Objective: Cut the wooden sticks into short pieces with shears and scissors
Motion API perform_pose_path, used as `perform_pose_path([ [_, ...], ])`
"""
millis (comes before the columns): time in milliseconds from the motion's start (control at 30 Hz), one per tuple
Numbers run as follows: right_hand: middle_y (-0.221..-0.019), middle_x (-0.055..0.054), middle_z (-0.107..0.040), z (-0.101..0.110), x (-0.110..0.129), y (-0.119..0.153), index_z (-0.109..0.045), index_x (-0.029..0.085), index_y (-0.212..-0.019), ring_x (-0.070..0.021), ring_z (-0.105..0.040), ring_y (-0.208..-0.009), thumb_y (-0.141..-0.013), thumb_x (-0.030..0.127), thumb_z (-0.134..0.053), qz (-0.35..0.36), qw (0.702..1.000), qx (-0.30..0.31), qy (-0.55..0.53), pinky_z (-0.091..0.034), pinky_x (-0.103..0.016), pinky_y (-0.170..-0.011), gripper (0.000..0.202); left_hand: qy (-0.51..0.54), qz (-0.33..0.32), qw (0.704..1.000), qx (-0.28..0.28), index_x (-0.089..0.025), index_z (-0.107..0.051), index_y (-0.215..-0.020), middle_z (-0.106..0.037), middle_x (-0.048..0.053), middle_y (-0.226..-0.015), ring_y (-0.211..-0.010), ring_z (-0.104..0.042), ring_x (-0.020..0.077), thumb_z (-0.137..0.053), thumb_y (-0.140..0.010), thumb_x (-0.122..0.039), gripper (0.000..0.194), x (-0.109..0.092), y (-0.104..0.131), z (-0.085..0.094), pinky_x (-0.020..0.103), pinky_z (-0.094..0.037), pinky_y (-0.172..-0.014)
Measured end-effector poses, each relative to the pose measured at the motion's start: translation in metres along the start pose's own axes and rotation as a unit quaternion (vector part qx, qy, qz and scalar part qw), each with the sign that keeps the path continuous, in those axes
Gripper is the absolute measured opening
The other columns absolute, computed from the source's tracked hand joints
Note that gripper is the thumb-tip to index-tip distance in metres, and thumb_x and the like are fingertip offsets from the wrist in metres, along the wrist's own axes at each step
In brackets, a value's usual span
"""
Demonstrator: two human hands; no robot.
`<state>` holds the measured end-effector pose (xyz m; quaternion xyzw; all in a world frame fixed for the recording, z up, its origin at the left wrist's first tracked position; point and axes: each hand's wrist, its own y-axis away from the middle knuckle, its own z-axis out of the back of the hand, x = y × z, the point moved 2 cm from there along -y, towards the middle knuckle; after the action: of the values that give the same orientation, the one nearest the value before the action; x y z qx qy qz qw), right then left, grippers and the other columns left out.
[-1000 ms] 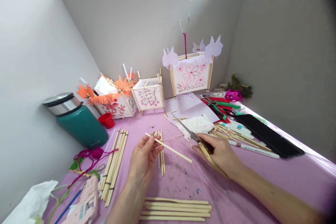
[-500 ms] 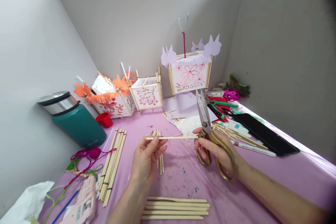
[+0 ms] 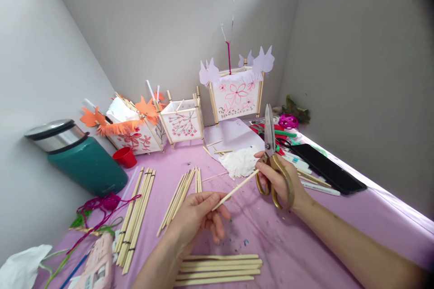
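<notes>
My left hand (image 3: 203, 216) pinches one end of a thin wooden stick (image 3: 235, 189) between thumb and fingers. The stick slants up to the right, its far end at the fingertips of my right hand (image 3: 281, 176). In that right hand are scissors (image 3: 269, 140) with brass-coloured handles, their blades pointing up and nearly together. Loose sticks (image 3: 179, 196) lie behind my left hand. Nearer to me, a row of thicker sticks (image 3: 220, 269) rests on the purple cloth (image 3: 288, 253). Sticks banded in black (image 3: 135, 216) lie to the left.
Paper lanterns (image 3: 183, 122) on stick frames stand along the back, one with purple cutouts (image 3: 237, 95). A teal bottle (image 3: 84, 162), red cup (image 3: 125, 157) and pink glue gun (image 3: 98, 262) are on the left. White tissue (image 3: 239, 162), pliers (image 3: 288, 133) and a black phone (image 3: 327, 167) lie right.
The stick has gone from level to slanting, with its left end lower. My left hand has shifted right and down. The scissor blades have closed up. The whole view has shifted slightly.
</notes>
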<state>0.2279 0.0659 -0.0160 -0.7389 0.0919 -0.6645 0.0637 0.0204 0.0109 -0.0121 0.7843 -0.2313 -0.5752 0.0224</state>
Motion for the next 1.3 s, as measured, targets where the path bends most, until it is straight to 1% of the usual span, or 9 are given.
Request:
perform_pose_path([
  [133,-0.049,0.01,-0.046,0.001,-0.005,-0.001,-0.051,0.021,-0.105,-0.0105,-0.042,-0.038,-0.082,0.041,-0.06,0.003,1.0,0.008,0.027,-0.037,-0.022,-0.037,0.031,-0.02,0.051,0.997,0.056,-0.01,-0.071,-0.092,-0.056,-0.001,-0.05,-0.026,-0.032,0.0007,-0.064,-0.081,-0.034,0.027,0.003,0.004,-0.001,0.015,-0.012,-0.029],
  [200,-0.052,0.009,-0.046,0.001,-0.007,-0.001,-0.052,0.021,-0.107,-0.0109,-0.043,-0.04,-0.084,0.043,-0.058,0.022,0.997,0.019,0.076,-0.037,-0.023,-0.04,0.033,-0.01,0.061,0.996,0.063,-0.01,-0.071,-0.095,-0.05,-0.004,-0.046,-0.026,-0.024,-0.0006,-0.065,-0.08,-0.031,0.026,0.004,0.003,0.001,0.016,-0.008,-0.03],
  [267,-0.057,0.006,-0.049,0.003,-0.007,-0.001,-0.054,0.02,-0.108,-0.0123,-0.047,-0.047,-0.084,0.044,-0.057,0.066,0.983,0.013,0.173,-0.039,-0.025,-0.047,0.034,0.013,0.041,0.998,0.048,-0.01,-0.071,-0.093,-0.05,-0.005,-0.047,-0.027,-0.023,-0.0007,-0.066,-0.079,-0.029,0.025,0.002,0.002,0.003,0.016,-0.011,-0.03],
  [400,-0.08,-0.003,-0.061,0.007,-0.006,0.001,-0.056,0.018,-0.11,-0.0184,-0.057,-0.071,-0.085,0.035,-0.054,0.172,0.904,-0.009,0.392,-0.044,-0.031,-0.067,0.031,0.059,-0.045,0.997,-0.024,-0.012,-0.066,-0.084,-0.057,-0.003,-0.058,-0.028,-0.032,0.001,-0.068,-0.077,-0.027,0.018,-0.006,-0.002,0.009,0.017,-0.021,-0.03],
  [500,-0.102,-0.01,-0.061,0.004,-0.01,0.005,-0.05,0.015,-0.125,-0.0238,-0.057,-0.091,-0.085,0.023,-0.046,0.22,0.846,0.041,0.483,-0.044,-0.036,-0.079,0.04,0.076,-0.086,0.992,-0.052,-0.014,-0.061,-0.083,-0.058,-0.004,-0.061,-0.03,-0.037,0.0028,-0.067,-0.077,-0.028,0.016,-0.01,-0.003,0.01,0.017,-0.028,-0.03],
  [633,-0.107,-0.016,-0.059,-0.004,-0.014,0.013,-0.046,0.008,-0.132,-0.0283,-0.053,-0.099,-0.081,0.014,-0.044,0.234,0.785,0.105,0.564,-0.042,-0.041,-0.085,0.051,0.065,-0.109,0.989,-0.072,-0.015,-0.058,-0.081,-0.06,-0.003,-0.064,-0.031,-0.037,0.0026,-0.069,-0.076,-0.03,0.02,-0.011,-0.003,0.01,0.018,-0.032,-0.032],
  [933,-0.105,-0.016,-0.06,-0.019,-0.01,0.032,-0.047,0.007,-0.132,-0.029,-0.052,-0.099,-0.074,0.008,-0.045,0.227,0.739,0.161,0.614,-0.038,-0.041,-0.085,0.058,0.019,-0.113,0.989,-0.091,-0.016,-0.054,-0.076,-0.06,-0.004,-0.063,-0.03,-0.03,0.0004,-0.067,-0.076,-0.033,0.022,-0.006,-0.006,0.013,0.018,-0.025,-0.032],
  [1200,-0.104,-0.016,-0.062,-0.008,-0.004,0.015,-0.046,0.008,-0.132,-0.0288,-0.056,-0.095,-0.081,0.013,-0.047,0.134,0.708,0.099,0.686,-0.034,-0.039,-0.084,0.051,0.002,-0.051,0.999,0.001,-0.018,-0.052,-0.08,-0.056,-0.005,-0.055,-0.027,-0.024,0.0008,-0.069,-0.074,-0.039,0.028,0.002,-0.003,-0.002,0.018,-0.016,-0.029],
  [1300,-0.106,-0.016,-0.062,-0.007,-0.003,0.014,-0.045,0.007,-0.132,-0.0298,-0.055,-0.097,-0.081,0.015,-0.048,0.145,0.707,0.095,0.686,-0.033,-0.04,-0.084,0.052,0.0,-0.058,0.998,-0.008,-0.017,-0.054,-0.083,-0.056,-0.005,-0.056,-0.028,-0.025,0.0011,-0.069,-0.075,-0.038,0.027,0.001,-0.004,-0.002,0.018,-0.019,-0.029],
])
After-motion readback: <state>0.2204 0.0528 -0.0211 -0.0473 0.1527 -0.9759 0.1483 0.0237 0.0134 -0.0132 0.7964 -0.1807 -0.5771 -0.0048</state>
